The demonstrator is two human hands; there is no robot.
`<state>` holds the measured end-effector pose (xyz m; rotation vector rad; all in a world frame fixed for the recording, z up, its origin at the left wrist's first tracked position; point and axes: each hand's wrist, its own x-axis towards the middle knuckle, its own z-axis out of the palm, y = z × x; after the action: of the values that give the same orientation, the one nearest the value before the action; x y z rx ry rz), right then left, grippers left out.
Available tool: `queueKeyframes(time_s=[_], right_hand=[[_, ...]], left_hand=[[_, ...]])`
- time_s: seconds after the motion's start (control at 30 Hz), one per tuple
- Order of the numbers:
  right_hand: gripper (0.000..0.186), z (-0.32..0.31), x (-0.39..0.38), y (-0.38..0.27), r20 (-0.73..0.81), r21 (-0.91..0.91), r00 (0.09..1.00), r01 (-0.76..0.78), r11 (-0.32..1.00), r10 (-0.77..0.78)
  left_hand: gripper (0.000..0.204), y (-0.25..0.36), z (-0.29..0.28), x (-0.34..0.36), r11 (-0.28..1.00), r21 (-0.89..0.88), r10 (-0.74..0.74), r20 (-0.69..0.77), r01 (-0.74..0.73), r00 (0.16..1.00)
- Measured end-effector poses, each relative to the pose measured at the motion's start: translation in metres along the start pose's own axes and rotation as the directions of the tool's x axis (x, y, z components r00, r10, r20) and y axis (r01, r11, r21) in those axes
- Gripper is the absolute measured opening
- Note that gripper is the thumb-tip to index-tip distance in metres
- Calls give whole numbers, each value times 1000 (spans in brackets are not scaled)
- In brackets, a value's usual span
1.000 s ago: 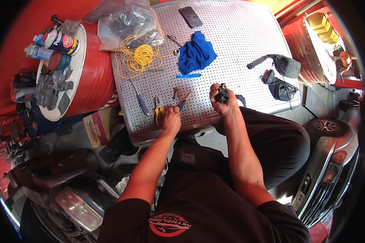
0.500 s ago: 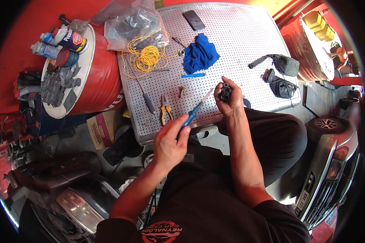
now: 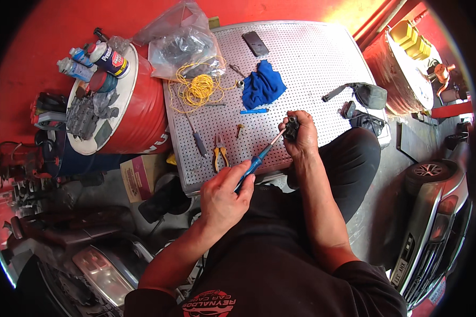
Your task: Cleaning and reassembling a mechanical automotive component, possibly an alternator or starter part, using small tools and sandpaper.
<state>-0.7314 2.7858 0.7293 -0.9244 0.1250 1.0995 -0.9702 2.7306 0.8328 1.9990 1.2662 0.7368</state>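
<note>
Blue screwdriver [image 3: 254,165]: its blade, short of the black part [image 3: 291,130] half a second ago, now reaches that part's near-left edge.
Left hand [image 3: 225,195]: wrapped around the screwdriver's handle, thumb along one side, the shaft angled up and away toward the other hand.
Right hand [image 3: 306,138]: gripping the black part, fingers curled around it, held up near the front edge of the counter [image 3: 314,63].
Blade tip: whether it sits in a slot or merely rests against the surface cannot be told; if poorly seated, sideways pressure could make it skid.
Right palm and fingers: they lie just behind and beside the part, so a slip under a hard push could jab them.
Black part: with only the right hand bracing it, twisting or prying could turn it loose; too much leverage might crack a thin edge.
Perforated top: anything small that springs free could bounce off toward the floor, or roll among the pliers [image 3: 219,144] and the small brass-coloured piece [image 3: 240,130].
</note>
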Motion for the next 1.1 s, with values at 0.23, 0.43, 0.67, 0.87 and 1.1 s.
queueKeyframes(time_s=[0.23,0.43,0.67,0.87,1.1], right_hand=[[19,-1,10,-11,12,0,999,30,1000,-30],[23,-1,16,-24,-12,-3,996,89,996,-89],[28,-4,19,-46,-43,-64,998,-39,997,36],[21,-9,38,-56,-109,-60,993,-56,997,49],[27,-16,58,-86,-171,87,979,-96,992,110]], left_hand=[[29,10,10,7,999,-33,9,-25,-10,1000],[30,14,20,22,937,-267,-223,46,227,974],[27,16,15,48,859,303,411,70,-412,909],[17,25,16,94,445,510,627,410,-736,662],[11,57,37,142,631,412,502,429,-657,751]])
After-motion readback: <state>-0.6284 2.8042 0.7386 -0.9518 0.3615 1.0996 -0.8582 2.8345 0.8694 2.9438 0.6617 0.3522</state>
